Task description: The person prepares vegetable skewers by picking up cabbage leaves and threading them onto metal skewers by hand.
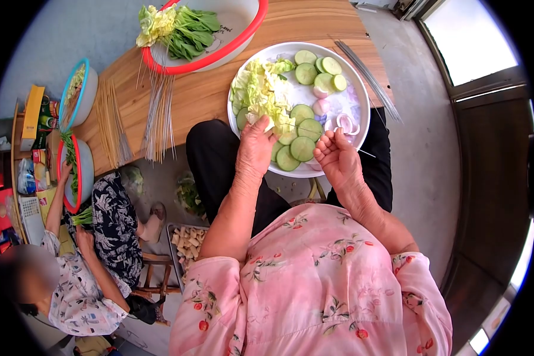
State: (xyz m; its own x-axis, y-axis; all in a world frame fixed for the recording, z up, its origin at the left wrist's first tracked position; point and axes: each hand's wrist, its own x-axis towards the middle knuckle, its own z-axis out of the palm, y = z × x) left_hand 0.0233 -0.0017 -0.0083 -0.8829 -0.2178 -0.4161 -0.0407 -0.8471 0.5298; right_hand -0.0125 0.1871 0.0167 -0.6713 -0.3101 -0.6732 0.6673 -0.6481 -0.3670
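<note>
My left hand (256, 145) is closed, pinching a pale yellow-green leaf (274, 113) over a round white tray (305, 174). My right hand (339, 157) has its fingers curled around a thin metal skewer (366, 153), whose end sticks out to the right; its other end runs toward the leaf. Whether the point has pierced the leaf I cannot tell. Cucumber slices (302, 148) lie beneath and between the hands, with more cucumber slices (306, 72) at the far side. Yellow-green leaves (258, 86) are heaped on the left, and onion pieces (346, 123) on the right.
The wooden table (302, 24) carries metal skewers (368, 74) at right, loaded skewers of greens (190, 32) across a red-rimmed basin (260, 15), and bamboo skewers (111, 121). At left, a seated co-worker (89, 296) handles greens by another basin (84, 172). Cut pieces fill a container (187, 243).
</note>
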